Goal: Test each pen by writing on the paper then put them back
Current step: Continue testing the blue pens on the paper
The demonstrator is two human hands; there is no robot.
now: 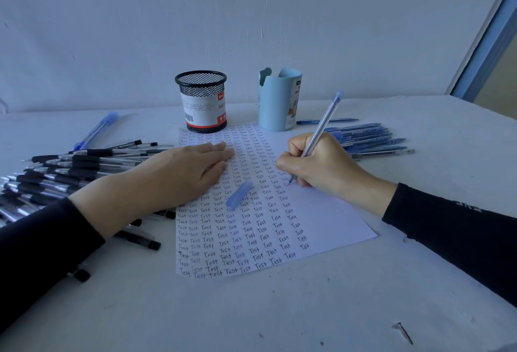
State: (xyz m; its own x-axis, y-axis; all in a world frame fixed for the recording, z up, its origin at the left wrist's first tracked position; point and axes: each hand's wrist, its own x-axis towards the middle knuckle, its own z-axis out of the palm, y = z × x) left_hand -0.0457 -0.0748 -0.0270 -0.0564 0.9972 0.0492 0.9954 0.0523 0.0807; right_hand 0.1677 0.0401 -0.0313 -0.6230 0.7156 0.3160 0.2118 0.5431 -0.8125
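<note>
a: where's our slim clear blue-ended pen (321, 125)?
b: pinched in our right hand (327, 167), fingers curled round it, tip on the white sheet of paper (330, 211).
a: and its translucent blue plastic cap (240, 193)?
b: left of those fingers, lying slantwise, nearer our left hand (193, 172), which is pressed flat, fingers straight.
</note>
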